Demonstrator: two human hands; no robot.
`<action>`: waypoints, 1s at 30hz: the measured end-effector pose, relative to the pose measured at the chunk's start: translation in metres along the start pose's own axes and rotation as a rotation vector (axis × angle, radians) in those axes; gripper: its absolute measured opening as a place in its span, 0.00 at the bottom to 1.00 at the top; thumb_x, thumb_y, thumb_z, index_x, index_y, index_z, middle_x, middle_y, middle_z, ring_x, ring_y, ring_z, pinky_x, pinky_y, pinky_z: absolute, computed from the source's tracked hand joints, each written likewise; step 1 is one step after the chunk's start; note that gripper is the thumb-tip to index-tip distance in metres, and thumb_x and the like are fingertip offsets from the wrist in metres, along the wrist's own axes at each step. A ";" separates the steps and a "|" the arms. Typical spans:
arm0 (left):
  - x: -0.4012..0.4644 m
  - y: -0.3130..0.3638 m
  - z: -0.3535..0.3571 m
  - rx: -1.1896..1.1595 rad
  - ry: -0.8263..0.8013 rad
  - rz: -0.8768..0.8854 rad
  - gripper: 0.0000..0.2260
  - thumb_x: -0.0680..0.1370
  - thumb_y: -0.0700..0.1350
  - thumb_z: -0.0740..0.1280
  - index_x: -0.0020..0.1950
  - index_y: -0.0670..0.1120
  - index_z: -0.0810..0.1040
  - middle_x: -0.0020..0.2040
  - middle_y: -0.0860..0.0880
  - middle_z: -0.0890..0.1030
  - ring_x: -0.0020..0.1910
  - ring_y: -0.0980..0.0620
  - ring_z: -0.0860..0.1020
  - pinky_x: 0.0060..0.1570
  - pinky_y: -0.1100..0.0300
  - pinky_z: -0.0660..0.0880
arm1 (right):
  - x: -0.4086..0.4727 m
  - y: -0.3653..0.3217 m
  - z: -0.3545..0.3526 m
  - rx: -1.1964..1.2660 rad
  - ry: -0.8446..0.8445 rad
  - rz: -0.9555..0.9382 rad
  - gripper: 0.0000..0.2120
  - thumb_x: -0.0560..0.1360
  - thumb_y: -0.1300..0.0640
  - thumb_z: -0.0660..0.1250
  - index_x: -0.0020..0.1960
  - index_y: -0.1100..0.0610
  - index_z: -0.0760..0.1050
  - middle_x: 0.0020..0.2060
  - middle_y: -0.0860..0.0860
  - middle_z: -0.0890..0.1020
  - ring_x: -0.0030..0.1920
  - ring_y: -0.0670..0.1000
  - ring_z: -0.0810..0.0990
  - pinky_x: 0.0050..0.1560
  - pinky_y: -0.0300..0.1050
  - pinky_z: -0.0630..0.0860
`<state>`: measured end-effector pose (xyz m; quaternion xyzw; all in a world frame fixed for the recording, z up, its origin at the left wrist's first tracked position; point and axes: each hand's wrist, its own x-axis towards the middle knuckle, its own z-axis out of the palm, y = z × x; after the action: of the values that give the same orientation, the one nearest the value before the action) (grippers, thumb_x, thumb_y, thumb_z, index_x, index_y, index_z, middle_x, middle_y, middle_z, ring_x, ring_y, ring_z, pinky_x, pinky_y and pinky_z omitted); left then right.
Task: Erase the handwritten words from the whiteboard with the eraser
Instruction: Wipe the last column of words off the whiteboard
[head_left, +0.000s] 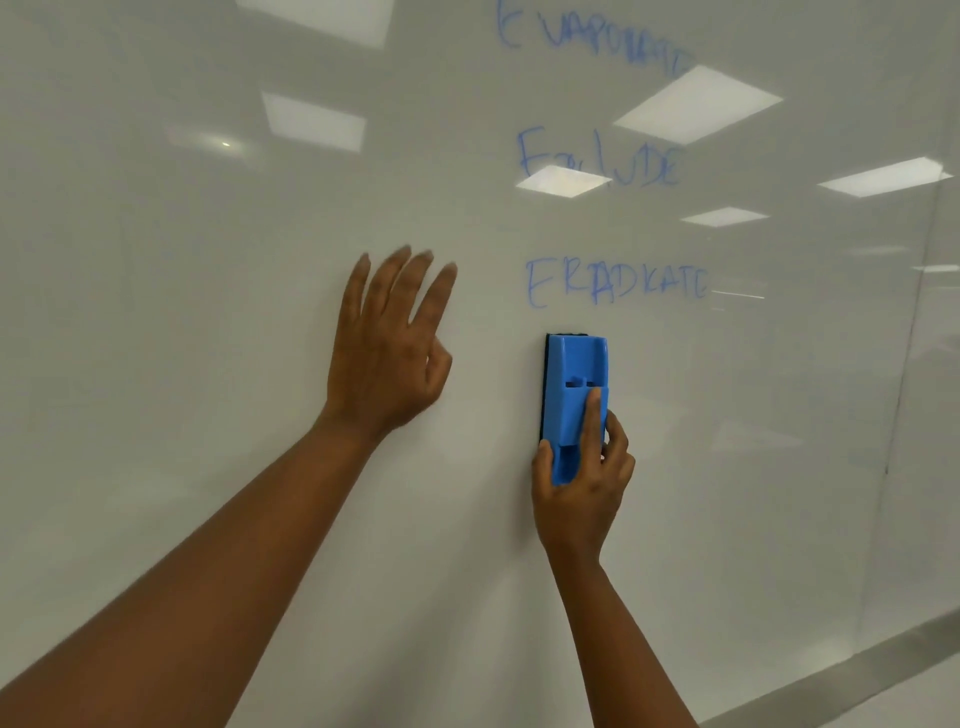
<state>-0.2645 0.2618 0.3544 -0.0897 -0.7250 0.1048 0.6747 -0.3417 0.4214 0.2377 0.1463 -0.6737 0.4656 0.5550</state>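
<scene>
Three blue handwritten words sit in a column on the right half of the whiteboard (208, 364), and I can read them only partly. The lowest word (615, 285) looks like "ERADKATE", its last letters smeared. The middle word (600, 158) starts with "E" and ends in "UDE", but a bright ceiling-light reflection (563, 180) covers the letters between. The top word (592, 39) is blurred and cut by the frame's upper edge; I make out "EVAPO" and little more. Just below the lowest word, my right hand (582, 483) grips the blue eraser (574, 400), which stands upright with its dark felt side against the board; the forefinger lies straight up its back, the thumb on the left edge, the other fingers curled around the right edge. The eraser's top edge is near the lettering but not touching it. My left hand (387, 353) is open to the left of the words, fingers spread and pointing up, slightly motion-blurred; I cannot tell whether the palm touches the board.
</scene>
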 end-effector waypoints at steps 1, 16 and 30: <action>0.011 -0.003 0.001 0.005 0.008 0.012 0.25 0.69 0.38 0.61 0.68 0.37 0.71 0.65 0.36 0.73 0.67 0.36 0.69 0.68 0.40 0.59 | 0.000 0.000 0.000 0.003 0.003 0.001 0.36 0.70 0.60 0.71 0.72 0.51 0.55 0.64 0.58 0.69 0.54 0.50 0.66 0.48 0.42 0.70; 0.049 -0.017 0.018 0.120 -0.134 0.044 0.29 0.75 0.41 0.58 0.76 0.39 0.56 0.76 0.40 0.55 0.76 0.42 0.53 0.73 0.41 0.47 | 0.007 -0.001 -0.003 0.050 0.040 -0.047 0.37 0.67 0.62 0.74 0.71 0.55 0.61 0.60 0.58 0.73 0.55 0.49 0.68 0.49 0.33 0.65; 0.047 -0.020 0.021 0.147 -0.167 0.037 0.28 0.78 0.46 0.54 0.77 0.41 0.51 0.77 0.41 0.51 0.76 0.44 0.49 0.73 0.43 0.43 | 0.037 -0.042 0.017 0.042 0.027 -0.323 0.34 0.67 0.58 0.70 0.69 0.55 0.61 0.62 0.61 0.71 0.57 0.51 0.68 0.52 0.39 0.70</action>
<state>-0.2891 0.2544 0.4040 -0.0443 -0.7674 0.1774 0.6145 -0.3351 0.3975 0.2906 0.2582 -0.6239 0.3864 0.6284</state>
